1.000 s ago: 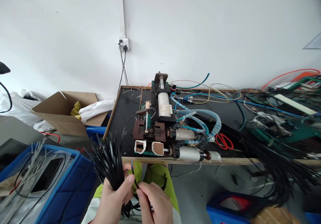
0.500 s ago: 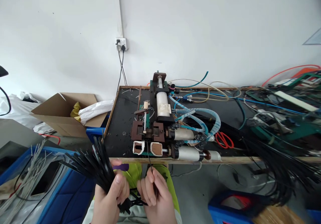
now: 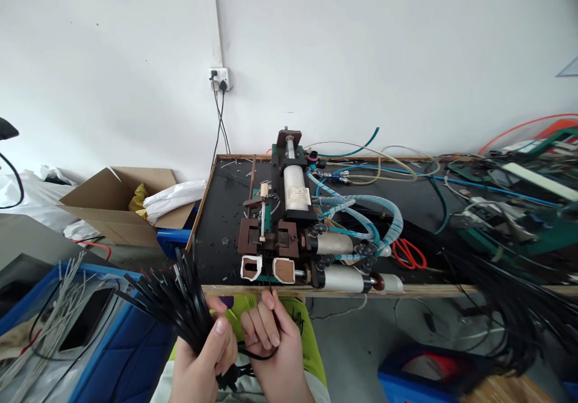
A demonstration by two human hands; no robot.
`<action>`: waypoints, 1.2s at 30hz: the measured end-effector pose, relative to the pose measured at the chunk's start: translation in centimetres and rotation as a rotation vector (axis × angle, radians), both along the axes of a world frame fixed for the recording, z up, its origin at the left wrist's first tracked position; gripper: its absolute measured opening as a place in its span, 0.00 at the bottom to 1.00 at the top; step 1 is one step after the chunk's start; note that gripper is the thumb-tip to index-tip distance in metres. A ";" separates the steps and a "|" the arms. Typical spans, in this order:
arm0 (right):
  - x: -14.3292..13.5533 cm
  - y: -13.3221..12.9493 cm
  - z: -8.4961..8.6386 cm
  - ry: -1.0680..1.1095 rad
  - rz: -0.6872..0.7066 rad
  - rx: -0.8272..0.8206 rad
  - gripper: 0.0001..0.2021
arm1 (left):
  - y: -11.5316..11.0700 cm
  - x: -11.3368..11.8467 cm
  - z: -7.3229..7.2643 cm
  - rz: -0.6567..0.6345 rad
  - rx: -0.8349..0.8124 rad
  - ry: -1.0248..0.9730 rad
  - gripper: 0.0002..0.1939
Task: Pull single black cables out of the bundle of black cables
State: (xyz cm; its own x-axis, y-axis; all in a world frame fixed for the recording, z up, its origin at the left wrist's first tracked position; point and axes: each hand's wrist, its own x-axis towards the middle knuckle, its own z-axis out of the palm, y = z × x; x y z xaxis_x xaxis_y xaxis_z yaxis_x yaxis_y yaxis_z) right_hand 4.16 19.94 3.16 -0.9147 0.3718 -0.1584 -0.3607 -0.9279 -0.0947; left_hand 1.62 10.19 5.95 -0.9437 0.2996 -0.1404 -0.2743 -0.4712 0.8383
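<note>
My left hand point(image 3: 208, 352) is closed round a thick bundle of black cables point(image 3: 178, 300), whose ends fan out up and to the left. Just beside it, my right hand point(image 3: 275, 340) pinches a single black cable point(image 3: 275, 317) between thumb and fingers. That cable points up toward the gap between two front clamp jaws point(image 3: 284, 270), edged in white, on a pneumatic machine point(image 3: 295, 189). Its tip is too thin and dark to make out. Behind the front pair sits a brown metal block pair point(image 3: 288, 239).
The machine stands on a black bench with a wooden edge point(image 3: 343, 291). Blue air hoses point(image 3: 392, 216) and a heap of black cables point(image 3: 501, 294) lie to the right. At left are a blue bin point(image 3: 112, 337) with pale wires and a phone point(image 3: 88, 318), and a cardboard box point(image 3: 108, 210).
My right hand has moved up, closer to the bench edge and the front jaws, with the single cable in it. The left hand keeps the bundle, nearly unmoved.
</note>
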 end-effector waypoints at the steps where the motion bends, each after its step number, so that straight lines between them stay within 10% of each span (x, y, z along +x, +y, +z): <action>1: 0.0 0.0 0.1 0.000 -0.010 -0.001 0.13 | 0.0 0.0 0.0 -0.003 -0.002 -0.001 0.17; 36: -1.0 -0.2 0.7 -0.075 0.029 0.085 0.15 | -0.3 0.0 0.0 -0.026 0.048 -0.020 0.15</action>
State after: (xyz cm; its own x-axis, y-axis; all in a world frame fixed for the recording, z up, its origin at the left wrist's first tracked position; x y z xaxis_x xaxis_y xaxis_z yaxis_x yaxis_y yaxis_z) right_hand 3.15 19.75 3.84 -0.9122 0.3600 -0.1957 -0.3224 -0.9254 -0.1991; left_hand 1.58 9.88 5.92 -0.9326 0.3309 -0.1438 -0.3034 -0.5036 0.8089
